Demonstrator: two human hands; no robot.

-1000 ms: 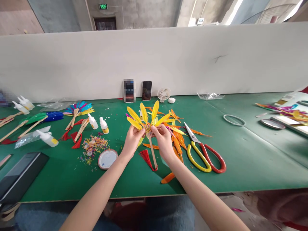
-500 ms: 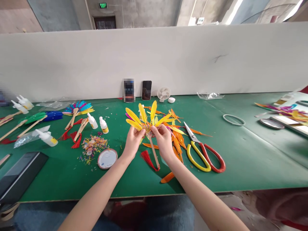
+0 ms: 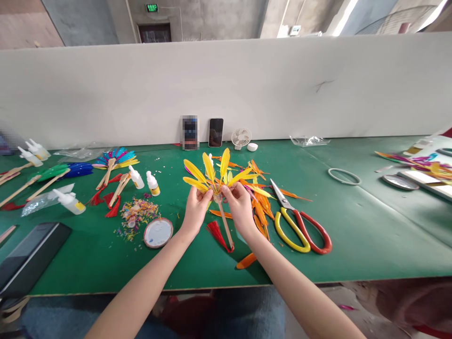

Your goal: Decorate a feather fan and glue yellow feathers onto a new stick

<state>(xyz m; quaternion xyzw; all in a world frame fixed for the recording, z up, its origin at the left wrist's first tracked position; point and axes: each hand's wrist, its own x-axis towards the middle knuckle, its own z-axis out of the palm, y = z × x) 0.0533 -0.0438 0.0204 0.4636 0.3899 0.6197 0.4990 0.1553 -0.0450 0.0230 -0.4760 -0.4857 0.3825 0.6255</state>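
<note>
Yellow feathers fan out from the top of a wooden-handled feather fan [image 3: 225, 221] in the middle of the view. My left hand [image 3: 197, 207] pinches the fan's base from the left, and my right hand [image 3: 240, 203] pinches it from the right. A red tassel [image 3: 216, 235] hangs at the handle's lower end. Loose orange feathers [image 3: 262, 209] lie behind and beside my right hand. Scissors [image 3: 292, 213] with one yellow and one red handle rest to the right, blades apart slightly or closed, I cannot tell.
Left of my hands are a round lid [image 3: 158, 233], colourful scraps [image 3: 136, 214], glue bottles [image 3: 153, 183] and finished-looking feather fans [image 3: 113, 162]. Two phones [image 3: 215, 132] and a small fan [image 3: 241, 137] stand by the white partition [image 3: 226, 89]. A ring [image 3: 344, 176] lies right.
The leftmost yellow feathers have shifted slightly left and spread a little. Both hands keep their hold at the fan's base.
</note>
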